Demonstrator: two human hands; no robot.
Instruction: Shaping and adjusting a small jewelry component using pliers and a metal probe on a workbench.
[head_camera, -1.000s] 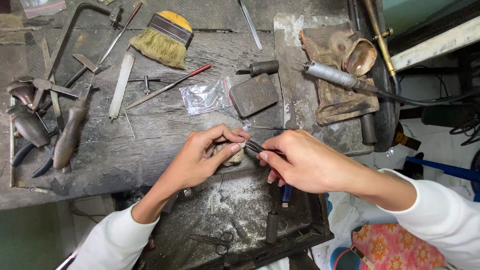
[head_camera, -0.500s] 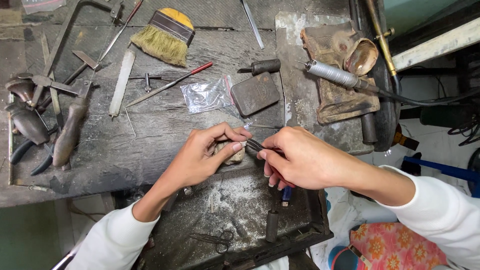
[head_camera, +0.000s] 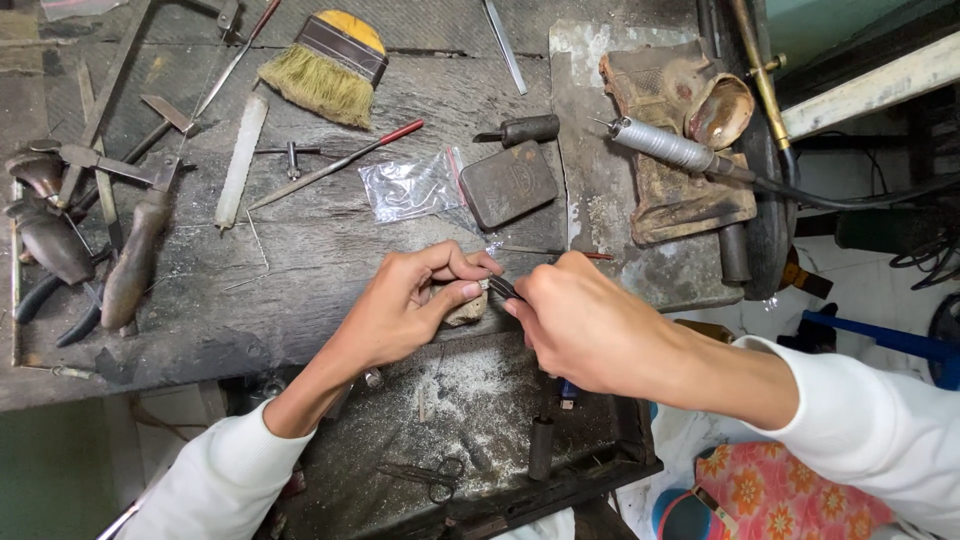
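Reaching in from the lower corners, two white-sleeved arms are brought together at the front edge of the tabletop (head_camera: 300, 300). The left hand (head_camera: 405, 310) is curled, its thumb and forefinger pressed onto a small pale object (head_camera: 467, 308) that is braced at the tabletop's edge; what the object is cannot be told. The right hand (head_camera: 585, 325) is closed around a slim dark tool (head_camera: 503, 289), whose tip is laid against that object just beside the left thumb.

The tabletop is seen to be dark, scarred wood, scratched and dusted with grey filings. A metal tray (head_camera: 480, 440) powdered with pale dust is set below the hands. Scattered across the wood are a yellow-handled brush (head_camera: 325, 65) with straw-coloured bristles, a crumpled clear plastic bag (head_camera: 410, 187), a flat dark rectangular tin (head_camera: 508, 184), a red-tipped needle file (head_camera: 335, 165) and wooden-handled tools (head_camera: 130, 255) at the left. A ribbed metal rotary handpiece (head_camera: 665, 147) is rested on a worn brown leather pad (head_camera: 680, 190) at the right. Pale tiled floor (head_camera: 850, 290) is visible beyond.
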